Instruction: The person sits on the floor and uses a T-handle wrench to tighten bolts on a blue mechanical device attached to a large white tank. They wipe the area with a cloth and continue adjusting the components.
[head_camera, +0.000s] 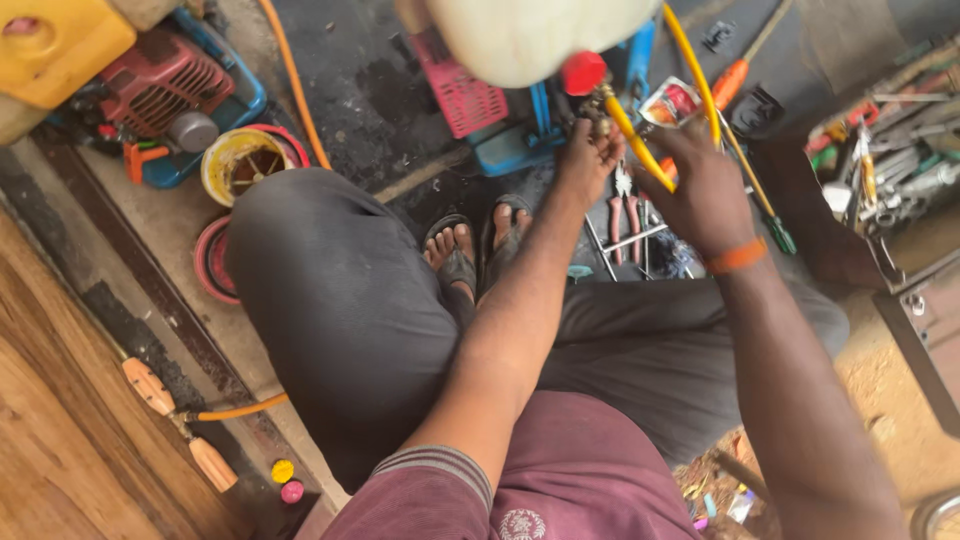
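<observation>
Head view: L hand (590, 158) pinches the brass fitting (598, 112) just below the red cap (583, 73) of the white tank (530, 35), fingers closed round it. R hand (700, 185) grips the yellow hose (640, 145) near its end, fingers curled shut; hose end sits at the fitting. Pliers (626, 205) lie on the floor near the feet, tool tray (885, 150) to the right. Recommended: keep hose in line w/ fitting, steady fitting w/ L hand, avoid kinking hose.
</observation>
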